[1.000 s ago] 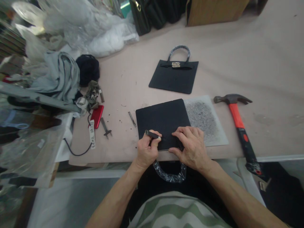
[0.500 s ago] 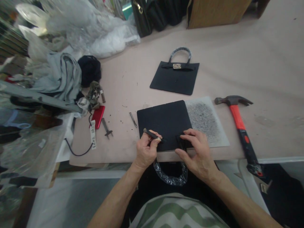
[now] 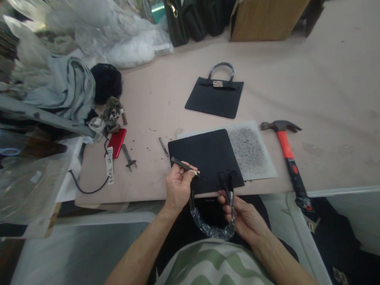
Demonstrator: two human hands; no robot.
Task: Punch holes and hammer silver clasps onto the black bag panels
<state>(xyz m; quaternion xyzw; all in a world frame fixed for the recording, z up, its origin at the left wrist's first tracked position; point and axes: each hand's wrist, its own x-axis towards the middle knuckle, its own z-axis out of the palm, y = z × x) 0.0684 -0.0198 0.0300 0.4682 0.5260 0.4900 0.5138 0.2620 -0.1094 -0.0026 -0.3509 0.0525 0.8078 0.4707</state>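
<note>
A flat black bag panel (image 3: 204, 156) lies at the table's near edge, partly over a grey speckled punching mat (image 3: 252, 148). Its plastic-wrapped handle (image 3: 212, 227) hangs off the edge toward me. My left hand (image 3: 178, 186) pinches a thin dark punch tool (image 3: 184, 166), tip resting on the panel's lower left part. My right hand (image 3: 242, 215) is below the table edge, fingers closed round the right arm of the handle. A second black panel (image 3: 215, 99) with a handle and metal clasp lies farther back.
A red-handled hammer (image 3: 286, 152) lies right of the mat. Left of the panel are a small metal punch (image 3: 163, 146), another tool (image 3: 128, 156), a red phone (image 3: 116, 142) and a cable. Cloth, plastic bags, black bags and a cardboard box (image 3: 267, 18) crowd the back.
My right hand has slid off the panel's lower edge and down below the table, taking hold of the handle. The left hand with the punch has stayed nearly in place.
</note>
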